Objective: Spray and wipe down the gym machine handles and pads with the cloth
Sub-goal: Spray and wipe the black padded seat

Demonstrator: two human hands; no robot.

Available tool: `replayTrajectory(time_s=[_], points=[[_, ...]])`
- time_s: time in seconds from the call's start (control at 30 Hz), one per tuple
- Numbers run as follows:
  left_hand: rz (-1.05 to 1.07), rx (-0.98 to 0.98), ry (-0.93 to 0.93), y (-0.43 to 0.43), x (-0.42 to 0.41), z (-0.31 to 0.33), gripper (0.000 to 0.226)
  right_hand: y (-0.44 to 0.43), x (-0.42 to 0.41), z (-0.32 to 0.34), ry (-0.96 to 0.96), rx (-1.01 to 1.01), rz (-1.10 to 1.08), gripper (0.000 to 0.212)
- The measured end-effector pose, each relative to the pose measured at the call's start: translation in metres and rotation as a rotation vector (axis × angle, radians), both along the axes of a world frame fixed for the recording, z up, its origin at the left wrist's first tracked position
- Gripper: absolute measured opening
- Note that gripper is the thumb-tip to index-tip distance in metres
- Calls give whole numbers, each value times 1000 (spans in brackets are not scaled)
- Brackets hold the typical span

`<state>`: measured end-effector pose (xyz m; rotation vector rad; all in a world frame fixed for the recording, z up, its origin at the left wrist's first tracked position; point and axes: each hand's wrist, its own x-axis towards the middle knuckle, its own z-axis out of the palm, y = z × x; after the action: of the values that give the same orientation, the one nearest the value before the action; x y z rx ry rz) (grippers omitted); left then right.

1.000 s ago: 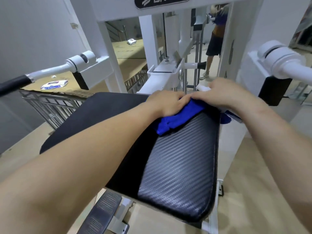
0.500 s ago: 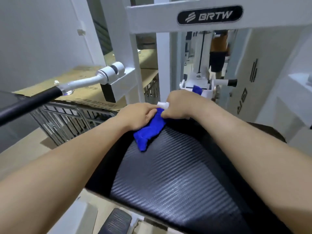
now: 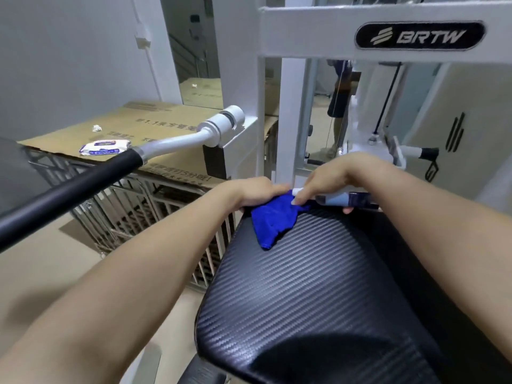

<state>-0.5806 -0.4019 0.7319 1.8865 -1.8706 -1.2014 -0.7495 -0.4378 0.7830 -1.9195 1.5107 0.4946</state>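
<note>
The white machine frame (image 3: 277, 112) rises at the far side, and the big black pad (image 3: 318, 286) slopes from it toward the near right. Its ribbed surface is open to the wearer, a convenient face to wipe. To the left a long black handle (image 3: 69, 189) angles toward the near left, untouched, probably waiting its turn. Behind it a cardboard sheet (image 3: 155, 120) carries a pack of wipes (image 3: 105, 147), set aside out of reach. At the pad's far edge lies the blue cloth (image 3: 274, 220), one end bunched under the curled fingers of the left hand (image 3: 255, 192), the rest trailing loose on the pad. The right hand (image 3: 340, 173) wraps around a small spray bottle (image 3: 340, 199) held sideways just beside it. One fingertip is on the white nozzle, which points left at the cloth, seemingly to wet the fabric rather than the pad directly.
</note>
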Motion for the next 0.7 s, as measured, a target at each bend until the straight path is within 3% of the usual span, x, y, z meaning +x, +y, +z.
replayTrajectory(time_s=[0.1,0.2,0.27,0.47,0.7], points=[[34,-199,17,30,13,-5,42,7,23,5,-10,-80,179,28],[107,-347,-50,67,20,-9,41,17,51,8,-25,-132,260,34],[163,-384,-119,88,19,-9,39,24,69,14,11,-170,325,24],[216,-346,-234,146,14,-7,39,67,110,12,129,-258,620,13],[262,-231,-283,231,23,-15,35,137,127,-4,123,-132,887,14]])
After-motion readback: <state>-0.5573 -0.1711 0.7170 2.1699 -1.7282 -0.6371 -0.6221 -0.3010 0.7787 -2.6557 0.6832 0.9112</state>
